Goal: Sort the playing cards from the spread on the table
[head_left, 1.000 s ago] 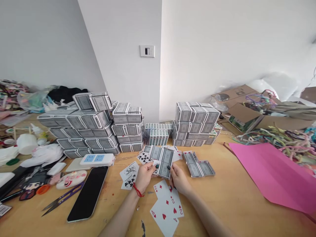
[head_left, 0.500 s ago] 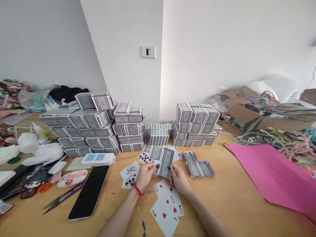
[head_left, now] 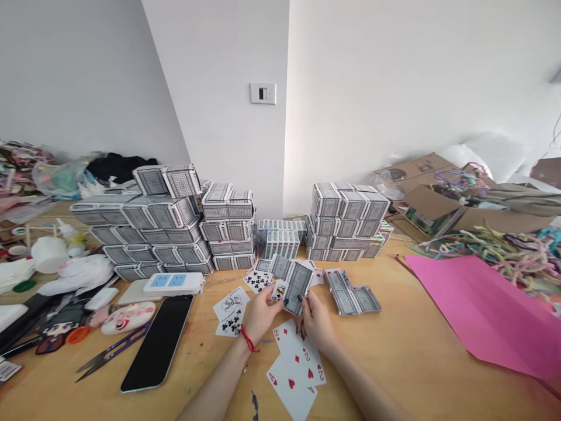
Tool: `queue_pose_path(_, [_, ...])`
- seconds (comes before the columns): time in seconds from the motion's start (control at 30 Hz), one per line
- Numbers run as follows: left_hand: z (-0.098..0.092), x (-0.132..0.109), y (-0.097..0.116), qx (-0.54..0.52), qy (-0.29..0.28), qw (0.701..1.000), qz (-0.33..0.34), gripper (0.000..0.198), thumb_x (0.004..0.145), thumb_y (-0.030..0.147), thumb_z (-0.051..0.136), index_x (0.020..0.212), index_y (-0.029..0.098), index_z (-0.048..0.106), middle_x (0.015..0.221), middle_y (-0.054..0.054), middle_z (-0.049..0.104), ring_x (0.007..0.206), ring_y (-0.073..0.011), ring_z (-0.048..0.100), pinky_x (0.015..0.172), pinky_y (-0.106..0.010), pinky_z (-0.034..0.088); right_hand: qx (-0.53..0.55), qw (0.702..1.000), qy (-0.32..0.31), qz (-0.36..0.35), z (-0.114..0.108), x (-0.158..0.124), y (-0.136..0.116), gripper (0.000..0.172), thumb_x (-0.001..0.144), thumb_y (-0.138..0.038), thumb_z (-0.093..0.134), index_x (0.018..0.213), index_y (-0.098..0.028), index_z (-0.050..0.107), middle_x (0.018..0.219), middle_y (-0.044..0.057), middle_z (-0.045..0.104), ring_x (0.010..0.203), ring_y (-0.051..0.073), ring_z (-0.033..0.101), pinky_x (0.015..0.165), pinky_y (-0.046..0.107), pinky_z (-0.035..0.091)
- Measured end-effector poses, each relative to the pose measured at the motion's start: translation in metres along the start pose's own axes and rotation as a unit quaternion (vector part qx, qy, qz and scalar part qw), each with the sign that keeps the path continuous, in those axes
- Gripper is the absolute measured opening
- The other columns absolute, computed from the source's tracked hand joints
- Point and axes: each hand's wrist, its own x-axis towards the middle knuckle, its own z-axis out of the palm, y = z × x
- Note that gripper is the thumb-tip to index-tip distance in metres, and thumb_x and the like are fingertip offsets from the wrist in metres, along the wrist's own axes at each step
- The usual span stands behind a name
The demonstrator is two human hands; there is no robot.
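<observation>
Near the middle of the table, my left hand (head_left: 263, 313) and my right hand (head_left: 315, 316) both grip a folded playing-card piece (head_left: 298, 286) with grey patterned backs. A small picture-card face shows on it by my left thumb. The fingers underneath are partly hidden. Below my hands lie loose red cards (head_left: 294, 368), face up, twos and a four among them. Left of my left hand are a joker card (head_left: 232, 302) and a club card. Another club card (head_left: 258, 282) lies just behind. To the right sits a separate folded card piece (head_left: 353, 292), apart from my hands.
Stacked card blocks stand at left (head_left: 140, 213), centre-left (head_left: 228, 228) and right (head_left: 348, 219), with small card boxes (head_left: 281, 242) between. A phone (head_left: 158, 342), thread snips (head_left: 111, 351) and a power strip (head_left: 175, 282) lie left. Pink paper (head_left: 486, 316) and yarn (head_left: 504, 263) are right.
The folded card piece has tilted and shifted slightly to the right in my hands. Its small picture-card face now shows more clearly by my left thumb. The loose cards have stayed put.
</observation>
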Motion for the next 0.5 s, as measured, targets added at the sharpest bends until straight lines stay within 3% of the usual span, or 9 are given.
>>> queue_pose_path(0.1, [0.004, -0.002, 0.000, -0.002, -0.028, 0.999, 0.022, 0.044, 0.070, 0.016, 0.051, 0.113, 0.018, 0.049, 0.100, -0.005, 0.063, 0.089, -0.0175, 0.060, 0.081, -0.031, 0.045, 0.033, 0.999, 0.011, 0.023, -0.001, 0.002, 0.000, 0.028, 0.082, -0.048, 0.030, 0.079, -0.022, 0.038, 0.036, -0.007, 0.045, 0.023, 0.010, 0.038, 0.025, 0.019, 0.028])
queue_pose_path(0.27, [0.008, -0.007, -0.005, 0.108, 0.010, 0.990, 0.086, 0.051, 0.076, 0.017, 0.042, 0.127, 0.019, 0.035, 0.103, -0.007, 0.062, 0.089, -0.0166, 0.059, 0.080, -0.030, 0.046, 0.103, 0.993, 0.002, 0.054, -0.003, 0.005, -0.001, 0.032, 0.078, -0.051, 0.036, 0.090, -0.021, 0.041, 0.048, -0.004, 0.053, 0.033, 0.014, 0.049, 0.030, 0.023, 0.038])
queue_pose_path(0.4, [0.010, -0.011, -0.006, 0.202, 0.037, 0.970, 0.132, 0.049, 0.078, 0.018, 0.040, 0.127, 0.021, 0.036, 0.114, -0.008, 0.056, 0.098, -0.0179, 0.055, 0.082, -0.029, 0.045, 0.164, 0.985, 0.003, 0.046, -0.004, 0.007, 0.001, 0.033, 0.076, -0.050, 0.043, 0.093, -0.022, 0.044, 0.070, 0.002, 0.058, 0.049, 0.015, 0.055, 0.042, 0.027, 0.046])
queue_pose_path(0.5, [0.012, -0.012, -0.005, 0.257, 0.049, 0.952, 0.156, 0.046, 0.080, 0.016, 0.037, 0.125, 0.020, 0.038, 0.113, -0.008, 0.056, 0.100, -0.0179, 0.054, 0.082, -0.029, 0.045, 0.190, 0.981, 0.002, 0.028, -0.003, 0.008, 0.005, 0.032, 0.076, -0.050, 0.044, 0.089, -0.021, 0.047, 0.071, 0.002, 0.057, 0.057, 0.017, 0.055, 0.053, 0.030, 0.049])
